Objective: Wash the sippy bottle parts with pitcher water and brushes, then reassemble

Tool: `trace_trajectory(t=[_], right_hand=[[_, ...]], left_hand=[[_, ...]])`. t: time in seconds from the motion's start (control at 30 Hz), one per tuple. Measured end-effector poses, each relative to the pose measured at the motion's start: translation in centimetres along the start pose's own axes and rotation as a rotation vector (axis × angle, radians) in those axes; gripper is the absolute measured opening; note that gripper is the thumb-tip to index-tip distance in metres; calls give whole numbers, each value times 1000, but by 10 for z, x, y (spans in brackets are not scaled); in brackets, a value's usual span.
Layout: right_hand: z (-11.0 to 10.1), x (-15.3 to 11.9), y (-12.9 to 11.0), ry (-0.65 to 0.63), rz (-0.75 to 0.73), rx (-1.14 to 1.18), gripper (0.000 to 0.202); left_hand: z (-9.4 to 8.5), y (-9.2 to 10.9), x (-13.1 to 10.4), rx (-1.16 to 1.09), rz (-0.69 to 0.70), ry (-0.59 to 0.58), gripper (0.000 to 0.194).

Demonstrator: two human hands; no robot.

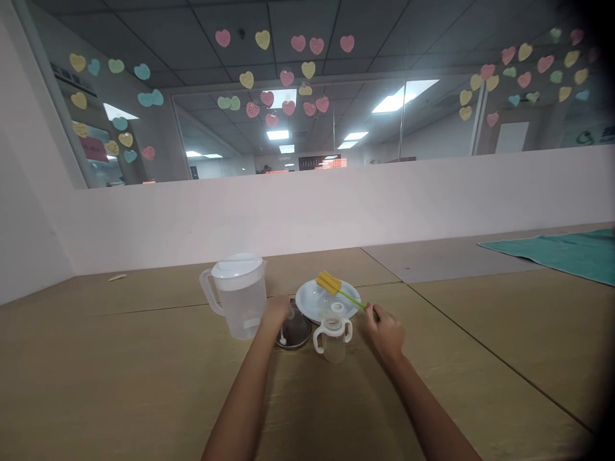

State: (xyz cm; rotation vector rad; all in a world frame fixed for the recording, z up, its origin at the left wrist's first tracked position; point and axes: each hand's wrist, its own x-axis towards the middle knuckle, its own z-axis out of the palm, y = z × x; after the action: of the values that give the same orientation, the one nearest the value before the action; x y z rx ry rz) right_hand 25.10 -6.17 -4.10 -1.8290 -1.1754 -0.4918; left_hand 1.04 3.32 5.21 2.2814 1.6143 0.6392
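My right hand [387,333] is closed around the green handle of a bottle brush with a yellow sponge head [329,282]. The sponge end sits over a white bowl [307,312]. My left hand [277,311] is closed at a dark round tray [298,331], its fingers pinched at the upper end of a thin straw with a small white weight [283,340]; the fingertips are partly blurred. Between my hands stands a clear sippy bottle with two white handles [334,346], its top open. Behind its neck, a white ring-shaped lid [337,308] shows at the bowl.
A translucent lidded pitcher [240,298] stands left of my left hand. A green cloth [567,250] lies at the far right of the wooden table [144,384]. The white wall [307,208] rises behind, below a window with heart-shaped notes.
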Motion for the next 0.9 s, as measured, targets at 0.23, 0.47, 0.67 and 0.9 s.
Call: trace_trajectory(t=[0.23,0.47,0.67,0.9], right_hand=[[-9,7,-5,-119,174,-47,44],[-7,7,-3,-176,47,-126,48],[-6,10,0,-113,-119,-113,53],[-7,10,-5,-40,4,-170,44]], left_hand=[[-4,29,-6,235,54,-51,13],[19,55,-18,244,286,-209,25],[38,53,-18,235,269,-183,48],[44,50,-13,124,278,-135,53]])
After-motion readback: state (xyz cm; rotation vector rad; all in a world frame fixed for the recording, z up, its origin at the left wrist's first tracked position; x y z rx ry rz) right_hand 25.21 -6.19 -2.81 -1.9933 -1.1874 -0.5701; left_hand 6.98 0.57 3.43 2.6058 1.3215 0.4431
